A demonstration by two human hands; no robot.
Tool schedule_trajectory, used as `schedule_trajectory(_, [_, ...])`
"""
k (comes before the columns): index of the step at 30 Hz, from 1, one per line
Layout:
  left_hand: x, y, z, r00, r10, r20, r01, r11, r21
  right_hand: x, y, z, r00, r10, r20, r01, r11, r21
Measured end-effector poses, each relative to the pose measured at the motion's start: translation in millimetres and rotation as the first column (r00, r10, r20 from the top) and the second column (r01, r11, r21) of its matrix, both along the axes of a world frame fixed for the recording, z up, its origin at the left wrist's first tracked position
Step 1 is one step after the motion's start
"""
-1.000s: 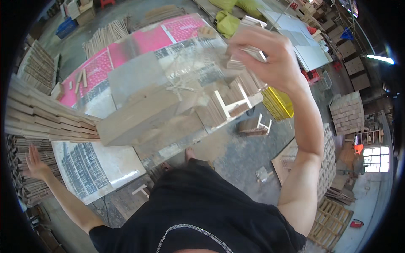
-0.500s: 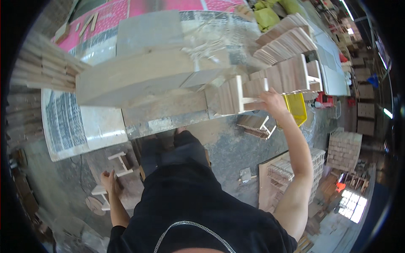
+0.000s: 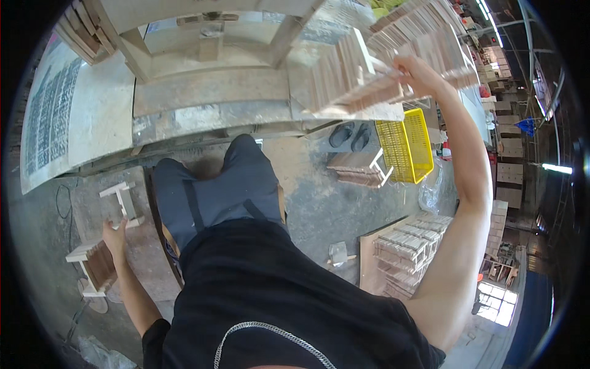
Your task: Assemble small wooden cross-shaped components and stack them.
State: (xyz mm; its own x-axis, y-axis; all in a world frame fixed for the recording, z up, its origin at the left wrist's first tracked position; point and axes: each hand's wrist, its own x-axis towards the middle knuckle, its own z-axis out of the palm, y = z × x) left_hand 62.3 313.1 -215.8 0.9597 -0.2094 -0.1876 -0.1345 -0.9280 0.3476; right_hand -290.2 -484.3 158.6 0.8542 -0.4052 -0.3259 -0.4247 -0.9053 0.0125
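On the right, the fingers of my right hand (image 3: 419, 76) are closed on the end of a pale H-shaped wooden frame (image 3: 380, 66). That frame is at the end of a blurred row of thin wooden frames (image 3: 337, 72) on the workbench. Low on the left, my left hand (image 3: 115, 236) has thumb and fingers apart, with nothing between them. Just beyond its fingertips a small wooden frame (image 3: 128, 203) lies on a low board (image 3: 153, 246). Beside the left wrist stands a brown wooden piece with pale end frames (image 3: 98, 269).
The workbench (image 3: 209, 120) runs across in front of my knees and carries a large wooden carcass (image 3: 209, 71). A yellow plastic basket (image 3: 396, 150), dark slippers (image 3: 351, 136) and a bundle of frames (image 3: 359, 169) are on the floor. Stacked wooden parts (image 3: 409, 249) lie at the right.
My view has shifted, showing more floor and lap. My right hand is still at the row of frames. My left hand is nearer the small frame, its fingers wider apart.
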Motion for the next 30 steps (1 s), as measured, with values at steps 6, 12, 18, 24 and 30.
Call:
schedule_trajectory(6, [5, -2, -30, 1.000, 0.004, 0.019, -0.004, 1.000, 0.030, -26, 1, -14, 0.973, 0.032, 0.227, -0.012, 0.996, -0.088])
schedule_trajectory(12, [1, 6, -42, 0.999, 0.022, 0.032, -0.025, 0.997, 0.070, -17, 13, -33, 0.942, 0.124, 0.312, -0.048, 0.970, -0.240])
schedule_trajectory(18, [-29, -18, -7, 0.965, 0.031, 0.261, -0.063, 0.991, 0.115, -83, 1, -24, 0.814, -0.062, 0.577, 0.192, 0.967, -0.168])
schedule_trajectory(24, [-27, -58, 11, 0.982, 0.177, 0.069, -0.185, 0.974, 0.129, -64, 175, -42, 0.555, -0.327, 0.765, 0.025, 0.925, 0.378])
schedule_trajectory(30, [-9, -36, -44, 0.998, 0.048, -0.046, -0.030, 0.937, 0.348, 19, 284, -102, 0.729, -0.222, 0.648, -0.126, 0.887, 0.445])
